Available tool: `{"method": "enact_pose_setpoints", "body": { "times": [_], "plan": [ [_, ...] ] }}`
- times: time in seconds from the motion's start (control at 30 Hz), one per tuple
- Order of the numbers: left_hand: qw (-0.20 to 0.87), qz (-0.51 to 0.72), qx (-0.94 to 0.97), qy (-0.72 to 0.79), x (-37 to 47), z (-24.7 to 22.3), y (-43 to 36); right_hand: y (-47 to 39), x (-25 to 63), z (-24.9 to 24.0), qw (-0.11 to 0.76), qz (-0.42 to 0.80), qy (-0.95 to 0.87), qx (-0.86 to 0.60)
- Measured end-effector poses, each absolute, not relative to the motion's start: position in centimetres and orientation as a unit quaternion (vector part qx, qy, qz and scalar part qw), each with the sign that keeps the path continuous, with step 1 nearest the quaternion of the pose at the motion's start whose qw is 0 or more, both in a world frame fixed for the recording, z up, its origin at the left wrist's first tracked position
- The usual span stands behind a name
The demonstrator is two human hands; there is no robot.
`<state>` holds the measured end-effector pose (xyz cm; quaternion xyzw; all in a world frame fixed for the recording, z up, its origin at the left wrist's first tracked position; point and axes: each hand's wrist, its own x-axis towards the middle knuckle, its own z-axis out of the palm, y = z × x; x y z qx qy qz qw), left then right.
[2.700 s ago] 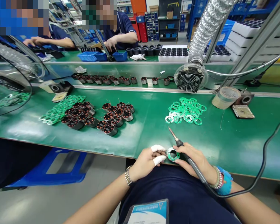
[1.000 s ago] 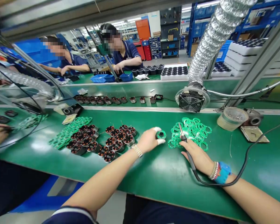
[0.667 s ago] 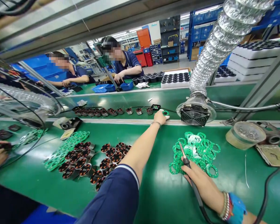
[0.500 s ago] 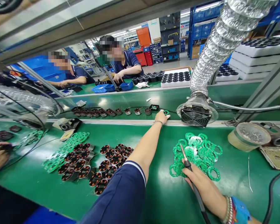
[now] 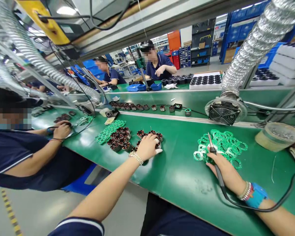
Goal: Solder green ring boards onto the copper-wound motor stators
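Note:
My left hand (image 5: 148, 147) reaches over a group of copper-wound motor stators (image 5: 140, 133), its fingers apart and curving down, the thumb stretched to the right. It covers part of the group, and what lies beneath the palm is hidden. A soldering iron (image 5: 218, 168) is held in my right hand (image 5: 227, 172), its bare tip pointing up and away from me. Behind and beside that hand lies a loose heap of green ring-shaped circuit boards (image 5: 222, 141). On the back ledge stands a stator topped with a green ring board (image 5: 187, 112).
More stators (image 5: 119, 138) and ring boards (image 5: 110, 131) lie left. A row of stators (image 5: 140, 107) lines the ledge. A fume fan (image 5: 221, 114) hangs at the back; a round tub (image 5: 277, 136) stands right. Co-workers sit left and opposite. The iron's cable (image 5: 265, 209) crosses my right forearm.
My left hand has drawn back from the ledge to the stators, leaving the green-topped piece there. My right hand still holds the iron. The view has swung left.

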<state>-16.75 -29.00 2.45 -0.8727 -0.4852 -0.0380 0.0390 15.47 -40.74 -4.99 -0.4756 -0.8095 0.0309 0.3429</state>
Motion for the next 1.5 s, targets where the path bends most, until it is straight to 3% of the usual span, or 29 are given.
{"method": "enact_pose_setpoints", "body": {
  "times": [0.17, 0.33, 0.63, 0.83, 1.2, 1.37, 1.5],
  "plan": [
    [0.058, -0.079, -0.86, -0.5, -15.9, 0.2, -30.7, -44.0, 14.1, -3.2, 0.286, 0.1, -0.822, -0.482],
    [-0.01, -0.106, -0.902, -0.419, -12.9, 0.5, -35.4, -48.9, 12.8, -3.3, 0.262, 0.13, -0.818, -0.496],
    [-0.258, -0.13, -0.891, -0.35, -13.4, -0.1, -43.1, -51.5, 11.5, -4.6, 0.288, 0.141, -0.788, -0.526],
    [-0.286, -0.158, -0.849, -0.415, -14.8, -3.4, -42.6, -51.3, 10.7, -3.7, 0.365, 0.151, -0.765, -0.509],
    [-0.396, -0.208, -0.817, -0.364, -11.3, -2.8, -42.5, -49.4, 7.9, -2.7, 0.443, 0.15, -0.74, -0.484],
    [-0.458, -0.227, -0.773, -0.375, -11.5, -2.3, -43.7, -49.4, 8.9, -2.3, 0.442, 0.153, -0.749, -0.469],
    [-0.59, -0.255, -0.685, -0.342, -11.4, -2.0, -44.2, -49.5, 9.9, -2.3, 0.41, 0.158, -0.799, -0.411]
  ]
}}
